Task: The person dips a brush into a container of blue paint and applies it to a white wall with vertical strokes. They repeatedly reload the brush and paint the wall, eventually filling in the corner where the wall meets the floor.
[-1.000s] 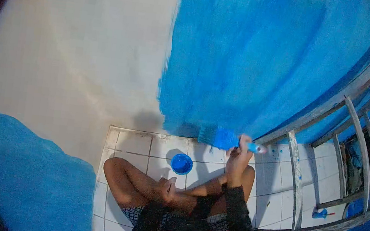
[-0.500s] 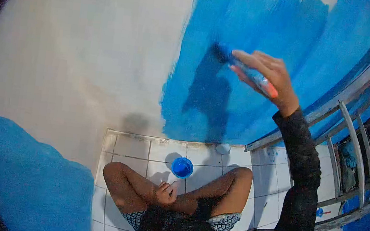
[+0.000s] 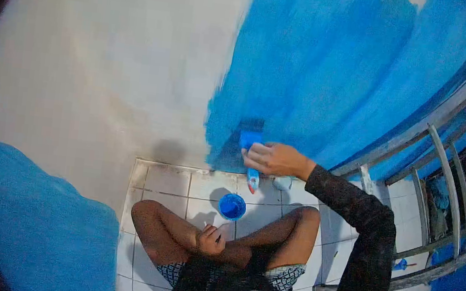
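My right hand (image 3: 272,158) is wrapped round a paintbrush (image 3: 251,139) with a blue ferrule and a handle tipped in red. The brush's dark bristles press on the lower part of the blue-painted wall (image 3: 309,79), and the handle points down toward the floor. Over my crossed legs rests my left hand (image 3: 211,239), its fingers curled. A small whitish sliver shows by those fingers, too small to name. Just ahead of my left hand, a small tub of blue paint (image 3: 232,207) stands on the tiles.
A wooden ladder (image 3: 447,181) leans along the right side. The wall's pale part (image 3: 139,60) lies left of the blue, with another blue area (image 3: 35,215) at lower left. White floor tiles (image 3: 168,184) meet the wall. A small whitish object (image 3: 282,183) sits at the wall's base.
My right hand has brought the paintbrush down the wall and slightly left, from the upper blue area to near the floor. My left hand stays curled over my legs.
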The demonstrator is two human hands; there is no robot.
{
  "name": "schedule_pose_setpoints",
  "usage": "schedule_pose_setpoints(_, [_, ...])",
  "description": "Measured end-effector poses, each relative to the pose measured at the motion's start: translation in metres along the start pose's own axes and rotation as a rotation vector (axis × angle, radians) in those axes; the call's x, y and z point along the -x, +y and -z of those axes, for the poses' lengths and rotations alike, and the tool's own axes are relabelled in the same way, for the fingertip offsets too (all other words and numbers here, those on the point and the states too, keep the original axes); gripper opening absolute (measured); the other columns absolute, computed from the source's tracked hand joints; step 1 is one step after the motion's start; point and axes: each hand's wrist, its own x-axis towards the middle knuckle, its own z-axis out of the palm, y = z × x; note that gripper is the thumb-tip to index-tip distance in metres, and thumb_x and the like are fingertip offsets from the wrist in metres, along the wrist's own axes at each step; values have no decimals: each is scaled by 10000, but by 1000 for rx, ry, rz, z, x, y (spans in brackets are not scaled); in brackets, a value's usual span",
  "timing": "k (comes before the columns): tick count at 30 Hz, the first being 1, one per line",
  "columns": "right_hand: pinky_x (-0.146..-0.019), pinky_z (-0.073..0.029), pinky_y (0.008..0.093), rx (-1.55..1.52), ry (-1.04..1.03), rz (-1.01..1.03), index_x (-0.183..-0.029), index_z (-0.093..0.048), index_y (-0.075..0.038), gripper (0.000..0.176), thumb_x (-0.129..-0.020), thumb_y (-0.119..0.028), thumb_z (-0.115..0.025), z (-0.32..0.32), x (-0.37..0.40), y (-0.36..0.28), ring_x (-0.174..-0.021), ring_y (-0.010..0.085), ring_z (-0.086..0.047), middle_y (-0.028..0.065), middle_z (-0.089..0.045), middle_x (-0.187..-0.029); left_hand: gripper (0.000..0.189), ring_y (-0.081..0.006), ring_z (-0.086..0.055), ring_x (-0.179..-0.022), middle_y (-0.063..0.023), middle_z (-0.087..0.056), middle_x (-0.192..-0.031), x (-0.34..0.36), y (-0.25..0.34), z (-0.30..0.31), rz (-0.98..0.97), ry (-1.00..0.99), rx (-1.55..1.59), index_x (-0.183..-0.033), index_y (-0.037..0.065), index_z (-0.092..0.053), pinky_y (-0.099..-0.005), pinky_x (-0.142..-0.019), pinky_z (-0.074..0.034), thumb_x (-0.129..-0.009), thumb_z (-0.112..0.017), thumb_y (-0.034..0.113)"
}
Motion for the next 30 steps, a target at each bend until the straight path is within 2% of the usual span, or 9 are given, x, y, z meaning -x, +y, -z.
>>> schedule_pose_setpoints(4, [-554,-534,304,-190,57,25,-1161,-551,-60,321,-872,-198,-571,-4,6,4,-895,166,-604,35,-584,-994,174,-311,-588,-631,-152,-640,-737,12,-16,-12,0,93,12,-943,5,-733,-391,-584,-488,-770,-708,0])
schedule_pose_setpoints(7, [-570,-534,340,-230,108,-151,-1199,-571,-109,317,-894,-196,-575,54,-2,48,-820,203,-631,27,-622,-958,183,-315,-593,-636,-151,-639,-739,12,-15,-19,-32,125,-3,-948,12,-733,-384,-573,-486,-767,-705,0])
schedule_pose_setpoints(9, [-579,-517,351,-198,272,-326,-1159,-641,-114,361,-828,-223,-734,97,-6,89,-738,225,-628,22,-623,-810,187,-315,-598,-643,-149,-639,-745,9,-2,-13,30,174,27,-951,11,-731,-378,-569,-487,-765,-704,1])
schedule_pose_setpoints(11, [-568,-513,358,-58,464,-276,-1108,-655,-149,294,-834,-230,-723,139,-19,114,-765,231,-626,35,-630,-896,187,-327,-614,-679,-148,-643,-756,3,-1,-1,59,54,50,-957,10,-727,-391,-626,-505,-772,-697,10])
schedule_pose_setpoints(17, [-568,-510,299,437,471,-316,-1103,-693,-119,336,-790,-206,-777,188,-40,92,-747,179,-611,3,-612,-881,203,-326,-597,-673,-139,-629,-753,10,-18,-16,-163,165,-123,-979,23,-724,-409,-617,-505,-782,-689,55])
schedule_pose_setpoints(21, [-580,-508,261,579,569,-296,-1176,-690,-65,387,-808,-168,-753,119,-30,84,-733,164,-592,49,-623,-939,229,-314,-587,-659,-133,-620,-744,21,-28,-13,-151,-10,-15,-981,25,-727,-404,-584,-495,-756,-689,46])
schedule_pose_setpoints(23, [-589,-513,259,569,479,-314,-1174,-689,-35,372,-832,-172,-739,68,-19,65,-719,156,-587,73,-635,-977,277,-310,-579,-641,-126,-624,-755,13,-13,-8,-3,14,-12,-996,12,-722,-412,-592,-492,-722,-681,2])
schedule_pose_setpoints(27, [-610,-538,277,248,438,-417,-1234,-659,-23,477,-788,-145,-776,-12,-15,-15,-776,203,-631,112,-646,-1065,318,-303,-568,-618,-122,-620,-764,11,-13,-8,-1,64,28,-1023,6,-709,-412,-591,-486,-708,-678,-29])
schedule_pose_setpoints(30, [-628,-553,276,-23,383,-438,-1272,-621,-16,483,-806,-111,-704,-64,-13,-68,-811,212,-641,124,-644,-1080,314,-300,-557,-597,-123,-608,-752,16,-29,-23,-274,64,49,-1018,4,-703,-408,-576,-475,-708,-687,-40])
